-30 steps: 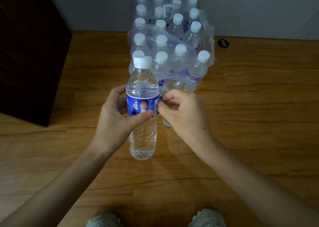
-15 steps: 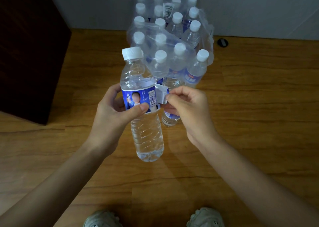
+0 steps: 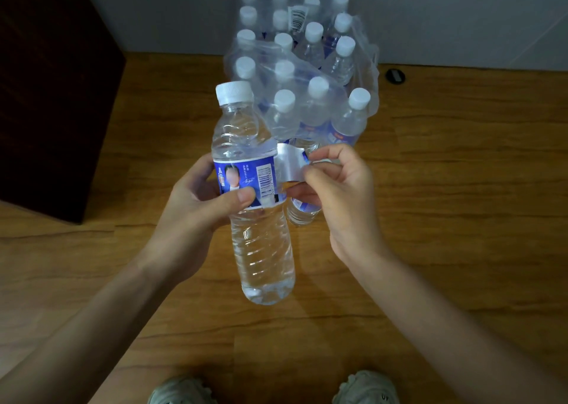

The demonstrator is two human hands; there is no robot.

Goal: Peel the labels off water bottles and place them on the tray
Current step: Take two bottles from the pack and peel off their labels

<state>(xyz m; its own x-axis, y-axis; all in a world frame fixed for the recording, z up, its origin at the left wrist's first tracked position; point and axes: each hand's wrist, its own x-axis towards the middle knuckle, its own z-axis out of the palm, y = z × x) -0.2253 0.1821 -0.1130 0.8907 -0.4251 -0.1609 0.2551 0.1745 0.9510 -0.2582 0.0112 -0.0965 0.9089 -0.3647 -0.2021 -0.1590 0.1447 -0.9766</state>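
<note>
Both hands work at chest height over the wooden floor (image 3: 461,188), the left hand (image 3: 196,206) wrapped round the middle of a water bottle (image 3: 255,206), its thumb pressed flat on the blue label (image 3: 246,177) and its fingers curled behind. That bottle is held roughly upright, white cap (image 3: 234,91) pointing away from the person and tipped slightly to the left, base nearest the shoes (image 3: 365,386) at the bottom edge of the view.

Beyond the hands stands the shrink-wrapped pack of bottles (image 3: 307,74), its film torn open at the near side, set against the pale wall; a dark cabinet (image 3: 52,96) fills the left. No tray is in view.

On the bottle's right, the right hand (image 3: 335,188) pinches the loose end of the label between thumb and forefinger. The freed strip (image 3: 289,170), showing its pale silvery back, runs sideways from the seam beside the barcode to that pinch, so it lies across the bottle's long axis. The rest of the label is on the bottle, under the left thumb.

The pull to come probably has to go round the bottle, away from the left hand, with the thumb lifting or the bottle turning to let the wrapped part free; a jerk might tear the thin strip.
</note>
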